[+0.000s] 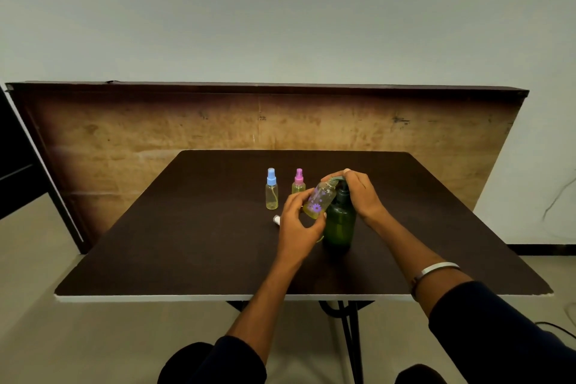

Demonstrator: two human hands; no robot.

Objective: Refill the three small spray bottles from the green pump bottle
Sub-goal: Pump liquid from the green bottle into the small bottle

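The green pump bottle (339,224) stands upright on the dark table (187,243). My right hand (358,193) rests on its pump head, fingers curled over the nozzle. My left hand (296,221) grips a small clear bottle with purple flowers (319,201), uncapped and tilted with its mouth up against the pump nozzle; a little yellowish liquid lies in its bottom. A blue-capped spray bottle (271,188) and a pink-capped spray bottle (298,181) stand upright behind and to the left, both holding yellowish liquid.
A small white cap piece (276,219) lies on the table just left of my left hand. A wooden board (156,128) leans against the wall behind the table. The table's front edge is close to my body.
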